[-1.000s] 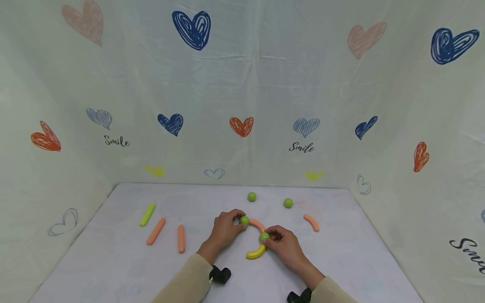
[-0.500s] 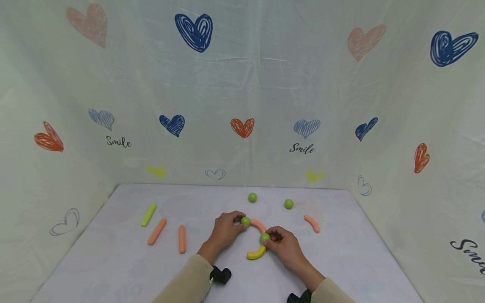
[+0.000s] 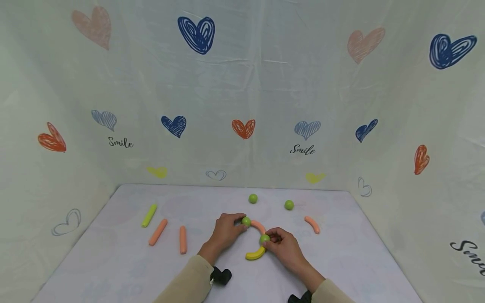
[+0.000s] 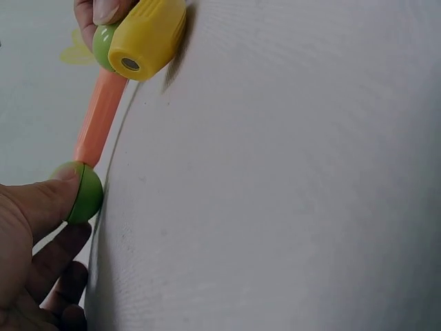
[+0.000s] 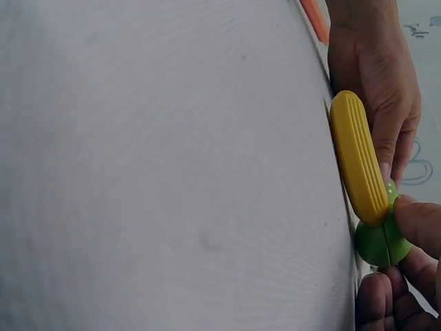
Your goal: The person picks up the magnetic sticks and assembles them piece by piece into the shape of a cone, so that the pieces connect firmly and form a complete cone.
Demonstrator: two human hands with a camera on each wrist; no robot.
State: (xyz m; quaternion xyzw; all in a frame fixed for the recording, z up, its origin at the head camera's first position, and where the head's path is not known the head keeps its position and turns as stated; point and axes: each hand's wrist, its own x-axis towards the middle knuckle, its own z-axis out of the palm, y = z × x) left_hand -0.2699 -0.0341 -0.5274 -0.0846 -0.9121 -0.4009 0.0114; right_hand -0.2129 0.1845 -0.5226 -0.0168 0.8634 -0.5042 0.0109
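Observation:
My left hand (image 3: 226,231) pinches a green ball (image 3: 246,221) between thumb and fingers. From that ball a curved orange magnetic rod (image 3: 259,226) runs to a second green ball (image 3: 265,239), which my right hand (image 3: 284,247) pinches. A curved yellow magnetic rod (image 3: 255,254) joins this second ball and bends back toward the left. In the left wrist view a round metal magnet shows in the yellow rod's free end (image 4: 131,64). The right wrist view shows the yellow rod (image 5: 360,158) lengthwise, its near end against the green ball (image 5: 382,241).
Two loose green balls (image 3: 253,198) lie toward the table's back edge. A curved orange rod (image 3: 312,225) is off to the right. On the left lie a yellow-green rod (image 3: 149,215) and two straight orange rods (image 3: 183,240). A heart-printed curtain (image 3: 242,84) surrounds the white table (image 3: 113,261).
The yellow rod's free end has shifted very slightly left. Both hands keep their hold on the green balls, and the head view has tilted up a little.

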